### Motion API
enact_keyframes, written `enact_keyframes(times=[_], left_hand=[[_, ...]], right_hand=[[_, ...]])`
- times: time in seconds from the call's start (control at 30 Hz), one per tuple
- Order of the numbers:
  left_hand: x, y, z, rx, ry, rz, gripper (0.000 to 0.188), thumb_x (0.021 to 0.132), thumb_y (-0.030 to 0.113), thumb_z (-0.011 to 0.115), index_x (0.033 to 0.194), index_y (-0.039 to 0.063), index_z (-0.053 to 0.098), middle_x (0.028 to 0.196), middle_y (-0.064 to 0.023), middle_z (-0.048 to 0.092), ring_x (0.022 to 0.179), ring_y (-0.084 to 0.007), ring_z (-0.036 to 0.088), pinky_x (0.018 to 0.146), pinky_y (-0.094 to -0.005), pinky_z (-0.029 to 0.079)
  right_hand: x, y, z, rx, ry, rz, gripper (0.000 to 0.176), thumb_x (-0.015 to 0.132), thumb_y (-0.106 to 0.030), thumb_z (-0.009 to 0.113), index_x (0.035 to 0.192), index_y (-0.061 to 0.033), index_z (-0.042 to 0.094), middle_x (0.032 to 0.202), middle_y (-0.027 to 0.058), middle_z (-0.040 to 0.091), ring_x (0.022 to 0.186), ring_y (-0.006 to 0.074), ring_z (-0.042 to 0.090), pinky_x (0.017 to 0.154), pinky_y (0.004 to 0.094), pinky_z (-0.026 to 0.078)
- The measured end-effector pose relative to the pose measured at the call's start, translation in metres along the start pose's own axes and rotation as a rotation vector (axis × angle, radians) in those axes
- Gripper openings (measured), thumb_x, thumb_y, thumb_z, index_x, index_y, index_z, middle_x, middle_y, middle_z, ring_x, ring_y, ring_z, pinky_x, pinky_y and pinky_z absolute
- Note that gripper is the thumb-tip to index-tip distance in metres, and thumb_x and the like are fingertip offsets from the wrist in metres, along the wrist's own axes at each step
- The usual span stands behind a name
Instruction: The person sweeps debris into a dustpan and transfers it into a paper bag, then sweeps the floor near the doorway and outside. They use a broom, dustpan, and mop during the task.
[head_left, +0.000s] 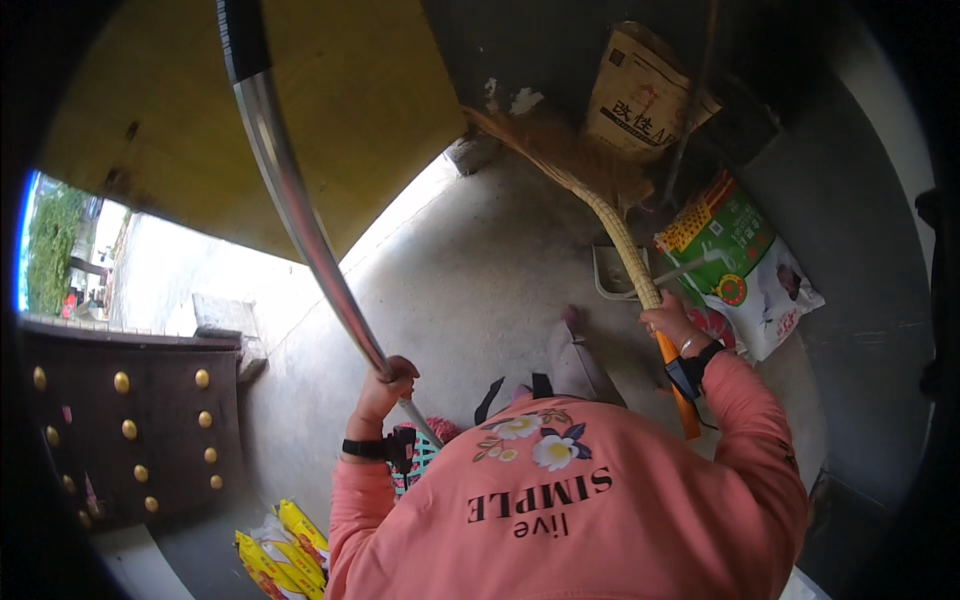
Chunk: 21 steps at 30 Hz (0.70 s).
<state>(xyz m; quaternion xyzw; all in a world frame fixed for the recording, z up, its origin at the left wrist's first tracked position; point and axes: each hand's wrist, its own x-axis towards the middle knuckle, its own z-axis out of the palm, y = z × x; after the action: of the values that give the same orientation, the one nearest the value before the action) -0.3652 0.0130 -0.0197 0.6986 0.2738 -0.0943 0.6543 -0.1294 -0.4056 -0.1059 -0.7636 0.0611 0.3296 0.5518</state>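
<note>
My left hand (386, 390) grips the lower part of a long metal pole (300, 202), whose upper end has a black sleeve at the top of the view. A slimmer rod continues below my fist towards a turquoise plastic basket (424, 454) with something pink in it. My right hand (667, 319) is closed around a straw broom (619, 232), where its woven stem meets an orange handle (684, 405). The broom's bristles (577, 154) spread out at the upper middle, in front of a printed paper sack (637, 101).
Beside the broom stand a dustpan (613, 274) and a green and white sack (742, 262). A large yellowish panel (225, 112) fills the upper left, above a bright doorway. A dark studded door (165, 427) is at left, with yellow packages (281, 555) at lower left.
</note>
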Motion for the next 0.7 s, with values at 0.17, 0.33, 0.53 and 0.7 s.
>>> enact_keyframes(times=[0.17, 0.33, 0.53, 0.7], left_hand=[[0.061, 0.040, 0.007, 0.033, 0.028, -0.012, 0.014, 0.060, 0.002, 0.048, 0.071, 0.001, 0.055, 0.053, -0.0038, 0.050, 0.047, -0.0116, 0.048, 0.044, -0.0222, 0.038], [0.125, 0.098, -0.005, 0.037, 0.014, -0.098, 0.016, 0.061, -0.004, 0.047, 0.075, 0.002, 0.055, 0.058, -0.0025, 0.048, 0.052, -0.0113, 0.047, 0.048, -0.0239, 0.039], [0.186, 0.130, -0.023, 0.038, -0.074, -0.121, 0.012, 0.065, -0.003, 0.050, 0.075, 0.001, 0.054, 0.060, -0.0024, 0.049, 0.052, -0.0110, 0.047, 0.049, -0.0235, 0.040], [0.241, 0.128, -0.060, 0.009, -0.135, -0.162, 0.013, 0.065, -0.004, 0.049, 0.076, 0.001, 0.054, 0.061, -0.0032, 0.049, 0.054, -0.0116, 0.048, 0.049, -0.0238, 0.040]], right_hand=[[0.087, 0.008, -0.025, 0.029, 0.055, 0.123, 0.027, 0.065, -0.005, 0.055, 0.087, -0.0005, 0.040, 0.062, 0.0074, 0.047, 0.045, 0.0147, 0.048, 0.039, 0.0300, 0.041], [0.192, -0.005, -0.025, 0.202, 0.115, 0.275, 0.021, 0.072, -0.007, 0.054, 0.085, 0.0008, 0.040, 0.059, 0.0092, 0.044, 0.046, 0.0193, 0.048, 0.042, 0.0319, 0.042], [0.263, -0.005, -0.009, 0.520, -0.015, 0.423, 0.019, 0.073, -0.011, 0.054, 0.086, -0.0003, 0.044, 0.061, 0.0086, 0.049, 0.060, 0.0174, 0.051, 0.051, 0.0319, 0.043], [0.266, -0.017, 0.023, 0.086, -0.218, -0.016, 0.028, 0.071, -0.006, 0.049, 0.095, -0.0034, 0.035, 0.058, 0.0098, 0.047, 0.049, 0.0191, 0.050, 0.042, 0.0331, 0.041]])
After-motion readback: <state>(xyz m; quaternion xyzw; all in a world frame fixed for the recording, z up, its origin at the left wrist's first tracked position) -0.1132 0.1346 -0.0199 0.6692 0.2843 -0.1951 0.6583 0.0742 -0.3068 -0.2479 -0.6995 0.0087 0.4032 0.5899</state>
